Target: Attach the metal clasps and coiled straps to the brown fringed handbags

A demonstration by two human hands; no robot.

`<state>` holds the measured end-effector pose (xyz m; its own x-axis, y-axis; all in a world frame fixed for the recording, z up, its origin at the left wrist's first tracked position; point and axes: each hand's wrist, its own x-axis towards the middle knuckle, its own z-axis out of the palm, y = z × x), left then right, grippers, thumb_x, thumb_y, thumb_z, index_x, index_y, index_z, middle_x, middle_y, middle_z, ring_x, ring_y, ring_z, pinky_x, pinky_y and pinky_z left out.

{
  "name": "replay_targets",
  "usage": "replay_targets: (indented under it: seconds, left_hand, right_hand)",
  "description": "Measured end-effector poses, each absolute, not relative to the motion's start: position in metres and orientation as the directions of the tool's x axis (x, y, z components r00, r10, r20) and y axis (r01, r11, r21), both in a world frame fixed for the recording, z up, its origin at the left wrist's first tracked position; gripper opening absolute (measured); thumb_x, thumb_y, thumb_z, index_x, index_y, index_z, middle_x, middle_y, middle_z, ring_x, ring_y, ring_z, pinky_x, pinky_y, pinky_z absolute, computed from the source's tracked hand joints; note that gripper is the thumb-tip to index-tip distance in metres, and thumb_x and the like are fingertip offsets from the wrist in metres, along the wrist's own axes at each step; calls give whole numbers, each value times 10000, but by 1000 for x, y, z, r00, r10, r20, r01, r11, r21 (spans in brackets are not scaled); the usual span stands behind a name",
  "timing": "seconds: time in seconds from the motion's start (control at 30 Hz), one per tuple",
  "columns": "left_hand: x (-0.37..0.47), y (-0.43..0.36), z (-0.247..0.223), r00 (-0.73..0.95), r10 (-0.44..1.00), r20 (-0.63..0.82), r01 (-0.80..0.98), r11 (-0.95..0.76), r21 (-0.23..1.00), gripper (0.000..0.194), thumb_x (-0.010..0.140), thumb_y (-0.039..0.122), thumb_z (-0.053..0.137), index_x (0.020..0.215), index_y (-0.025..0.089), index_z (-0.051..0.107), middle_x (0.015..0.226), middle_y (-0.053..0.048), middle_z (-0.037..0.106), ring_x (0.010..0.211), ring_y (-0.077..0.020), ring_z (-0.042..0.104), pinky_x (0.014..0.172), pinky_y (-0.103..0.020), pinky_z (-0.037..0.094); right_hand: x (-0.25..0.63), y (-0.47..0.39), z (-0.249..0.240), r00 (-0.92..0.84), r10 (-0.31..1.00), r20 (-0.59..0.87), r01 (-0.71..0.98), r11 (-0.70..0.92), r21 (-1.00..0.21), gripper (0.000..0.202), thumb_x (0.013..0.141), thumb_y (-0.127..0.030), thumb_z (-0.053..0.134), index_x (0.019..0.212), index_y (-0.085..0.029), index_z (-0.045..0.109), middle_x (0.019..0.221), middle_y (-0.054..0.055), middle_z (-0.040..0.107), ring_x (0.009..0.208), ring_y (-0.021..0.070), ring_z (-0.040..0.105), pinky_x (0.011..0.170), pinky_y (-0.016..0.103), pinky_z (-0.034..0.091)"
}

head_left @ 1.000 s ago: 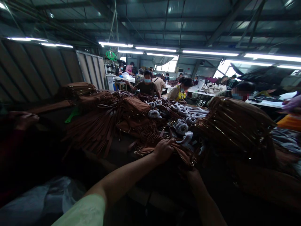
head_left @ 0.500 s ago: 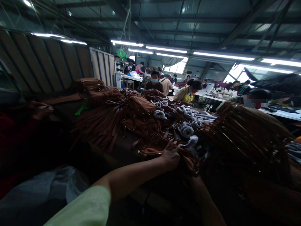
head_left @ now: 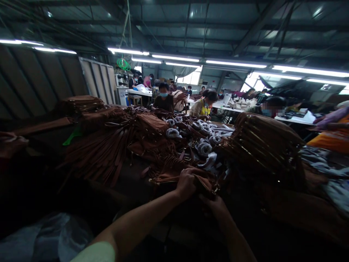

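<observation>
A brown fringed bag (head_left: 167, 177) with a gold zip along its upper edge lies in front of me, its mouth partly spread. My left hand (head_left: 187, 183) is closed over that edge, fingers bent into the opening. Lower and to the right, my right hand (head_left: 214, 203) grips the near side of the bag close to a metal ring at its corner. Its fingertips are hidden in shadow under the bag. Just beyond, straps wrapped in white film (head_left: 204, 148) lie in a heap.
A tall stack of brown bags (head_left: 261, 145) stands to the right. Fringe strips (head_left: 100, 156) and a green tool-like piece (head_left: 73, 136) lie to the left. Another person's hand (head_left: 12, 143) shows at the far left. Several people sit at tables beyond.
The view has turned right, so everything sits further left. My right hand has come up onto the near side of the bag, whose mouth now stands wider.
</observation>
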<state>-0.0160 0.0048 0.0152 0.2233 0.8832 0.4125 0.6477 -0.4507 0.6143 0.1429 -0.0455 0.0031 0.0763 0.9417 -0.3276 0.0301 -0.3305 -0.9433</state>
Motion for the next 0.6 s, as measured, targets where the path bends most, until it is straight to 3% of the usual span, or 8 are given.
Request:
replay_targets:
  seconds: [0.1, 0.2, 0.3, 0.37, 0.43, 0.5, 0.6]
  left_hand:
    - [-22, -5, 15, 350, 759, 549, 625, -626, 466, 134, 779, 224, 605, 809, 176, 726, 1287, -63, 534, 1224, -260, 395, 1056, -430, 334]
    - [-26, -12, 12, 475, 638, 606, 606, -736, 300, 128, 828, 263, 598, 805, 199, 707, 1337, -27, 492, 1291, -241, 325, 1087, -411, 307]
    - [-29, -14, 9, 572, 581, 579, 588, -783, 204, 120, 849, 257, 583, 845, 209, 693, 1298, -26, 523, 1264, -223, 370, 1074, -403, 328]
    - [-30, -14, 8, 617, 567, 545, 572, -799, 185, 135, 862, 260, 565, 903, 209, 684, 1256, -37, 553, 1208, -213, 431, 1044, -395, 360]
    - [-31, -14, 8, 631, 570, 527, 565, -803, 192, 164, 881, 272, 538, 947, 206, 674, 1222, -48, 574, 1162, -207, 470, 1013, -381, 385]
    - [-31, -15, 9, 629, 576, 522, 558, -802, 212, 183, 889, 282, 526, 987, 211, 664, 1201, -53, 588, 1140, -203, 489, 995, -371, 395]
    - [-30, -16, 10, 605, 592, 532, 546, -795, 264, 240, 888, 273, 531, 1104, 222, 624, 1197, -59, 594, 1128, -196, 507, 981, -359, 406]
  right_hand:
    - [146, -46, 12, 127, 937, -324, 133, -340, -931, 696, 570, -550, 728, 1139, -180, 577, 820, 78, 696, 528, 222, 637, 396, 295, 460]
    - [152, -44, 18, 201, 951, -234, 295, -287, -911, 652, 605, -610, 675, 1083, -172, 604, 822, 84, 696, 608, 238, 653, 498, 315, 479]
    - [158, -47, 22, 296, 946, -127, 603, -289, -744, 567, 618, -655, 638, 928, -181, 640, 774, 108, 685, 711, 274, 655, 630, 363, 477]
    - [158, -52, 24, 352, 935, 42, 756, -258, -601, 601, 609, -670, 642, 966, -187, 623, 874, 143, 677, 800, 304, 644, 706, 408, 467]
    - [156, -56, 25, 268, 921, 284, 848, -85, -524, 626, 626, -607, 681, 1080, -185, 591, 1050, 165, 640, 969, 320, 598, 830, 433, 443]
    - [154, -55, 25, 71, 889, 452, 853, 180, -489, 508, 715, -480, 668, 1137, -209, 587, 1160, 131, 602, 1102, 291, 530, 948, 418, 388]
    - [152, -47, 23, -101, 885, 454, 722, 379, -579, 259, 826, -347, 567, 1050, -248, 650, 1074, 73, 640, 1047, 236, 554, 942, 382, 399]
